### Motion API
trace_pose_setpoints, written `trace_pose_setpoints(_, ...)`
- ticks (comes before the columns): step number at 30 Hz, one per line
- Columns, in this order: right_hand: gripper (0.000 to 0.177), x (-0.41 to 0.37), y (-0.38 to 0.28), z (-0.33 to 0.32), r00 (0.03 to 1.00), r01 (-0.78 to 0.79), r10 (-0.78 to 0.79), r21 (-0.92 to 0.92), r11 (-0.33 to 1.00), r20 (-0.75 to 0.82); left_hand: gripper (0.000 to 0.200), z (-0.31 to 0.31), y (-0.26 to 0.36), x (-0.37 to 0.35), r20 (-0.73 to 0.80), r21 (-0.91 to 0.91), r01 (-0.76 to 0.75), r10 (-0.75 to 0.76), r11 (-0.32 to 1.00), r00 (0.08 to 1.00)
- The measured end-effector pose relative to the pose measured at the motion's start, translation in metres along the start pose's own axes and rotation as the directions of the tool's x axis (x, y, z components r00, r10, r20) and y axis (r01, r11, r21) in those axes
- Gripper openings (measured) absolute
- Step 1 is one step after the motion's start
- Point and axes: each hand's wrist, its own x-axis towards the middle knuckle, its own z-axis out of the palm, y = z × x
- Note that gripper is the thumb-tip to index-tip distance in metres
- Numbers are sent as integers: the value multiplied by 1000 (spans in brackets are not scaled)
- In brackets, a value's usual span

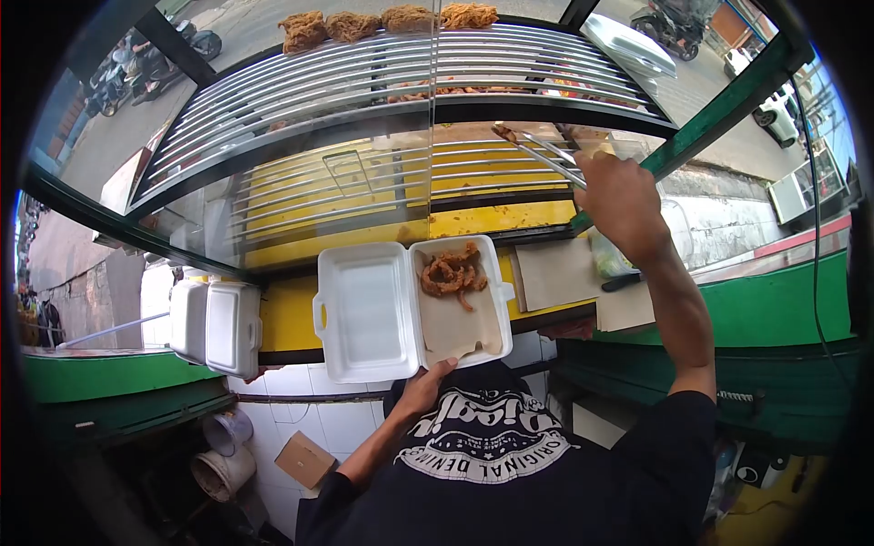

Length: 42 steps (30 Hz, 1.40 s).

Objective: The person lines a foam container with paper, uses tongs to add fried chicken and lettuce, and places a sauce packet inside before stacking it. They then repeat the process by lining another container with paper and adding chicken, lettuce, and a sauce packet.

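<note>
Black shirt, left hand pinching foam box, right hand clenching tongs

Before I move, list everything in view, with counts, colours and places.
Open foam box: 1, white, centre
Paper liner: 1, brown, inside that box
Fried pieces: count unclear, orange-brown, on the liner
Tongs: 1, silver, upper right
Gripped piece: 1, brown, at the tongs' tips
Top-row pieces: 4, golden-brown, top centre
Closed foam boxes: 2+, white, at left
Paper sheets: 2+, brown, right of open box
Slatted racks: 2+, silver, upper centre
Cardboard box: 1, brown, lower left
Buckets: 2, whitish, lower left
Motorbikes: 2+, dark, upper corners
Car: 1+, white, far right
Shirt: 1, black, lower centre
Left hand: 1, bare, at open box's near edge
Right hand: 1, bare, gripping the tongs
</note>
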Motion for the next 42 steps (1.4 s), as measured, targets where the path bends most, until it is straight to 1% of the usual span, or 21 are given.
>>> trace_pose_setpoints(1, 42, -28, 3, -11, 999, 27, -24, 73, 997, -33, 20, 1, 3, -1, 9, 13, 23, -23, 1000, 1000)
trace_pose_setpoints(3, 32, -76, 3, -51, 993, 76, -91, 168, 983, 81, 20, 1, 4, -1, 17, 27, 48, -49, 998, 999)
trace_pose_setpoints(4, 36, -93, 6, -59, 983, 104, -129, 187, 977, 127, 19, 2, 4, -1, 9, 17, 53, -53, 998, 999)
trace_pose_setpoints(6, 40, -112, 8, -58, 971, 125, -162, 208, 970, 174, 19, 0, -2, 2, 5, 11, 59, -59, 998, 998)
trace_pose_setpoints(9, 47, -120, 0, -47, 936, 271, -315, 247, 930, 160, 32, -8, -16, 10, 64, 30, 89, -90, 996, 994)
trace_pose_setpoints(11, 47, -118, 3, -46, 946, 247, -290, 256, 935, 145, 27, -3, -13, 8, 56, -88, 12, -7, 996, 998)
trace_pose_setpoints(13, 47, -111, 8, -48, 953, 237, -276, 258, 937, 126, 26, -8, -20, 13, 59, -72, -3, 7, 997, 998)
trace_pose_setpoints(16, 52, -96, 14, -51, 984, 116, -146, 255, 960, 104, 26, -7, -15, 8, 51, -53, 4, -1, 999, 999)
trace_pose_setpoints(18, 39, -74, 7, -42, 1000, -16, 16, 55, 998, 2, 27, -8, -10, 4, 43, -48, 20, -18, 999, 999)
trace_pose_setpoints(22, 40, 21, 12, 25, 993, -97, 88, -120, 988, -78, 23, -13, -8, -2, 44, 64, 43, -46, 997, 998)
trace_pose_setpoints(24, 37, 74, 12, 42, 990, -135, 138, -110, 985, 17, 20, -10, -6, -7, 29, 82, 29, -32, 996, 999)
trace_pose_setpoints(26, 35, 115, 17, 72, 949, -173, 140, -97, 980, -282, 20, -4, 1, -14, 14, -24, 14, -14, 1000, 1000)
trace_pose_setpoints(27, 35, 137, 23, 93, 949, -166, 133, -97, 981, -286, 20, -5, 1, -16, 1, -23, 71, -71, 997, 998)
trace_pose_setpoints(28, 34, 160, 33, 115, 852, -77, 0, -126, 989, -524, 20, -5, 1, -17, -4, -30, 65, -65, 997, 998)
trace_pose_setpoints(29, 33, 171, 41, 126, 684, 2, -131, -177, 984, -718, 21, -5, -1, -19, -10, -43, 88, -89, 995, 996)
trace_pose_setpoints(30, 33, 173, 41, 124, 684, 12, -139, -180, 984, -716, 22, -6, -2, -20, -15, -58, 114, -115, 992, 993)
trace_pose_setpoints(32, 33, 182, 43, 120, 812, 121, -53, 79, 989, -582, 24, -5, 3, -26, -21, -64, 127, -128, 990, 992)
trace_pose_setpoints(33, 37, 183, 41, 114, 806, 138, -119, -11, 990, -579, 24, -4, 2, -27, -32, -81, 114, -117, 990, 993)
trace_pose_setpoints(34, 38, 187, 41, 107, 913, 53, -82, -81, 995, -401, 24, -3, 2, -29, -41, -98, 104, -109, 990, 993)
trace_pose_setpoints(36, 35, 181, 34, 98, 868, 29, -61, -72, 997, -493, 24, -2, 5, -31, -52, -113, 125, -131, 986, 990)
trace_pose_setpoints(42, 35, 174, 29, 92, 860, 70, -93, -63, 996, -501, 23, -1, 7, -31, -63, -142, 135, -145, 981, 987)
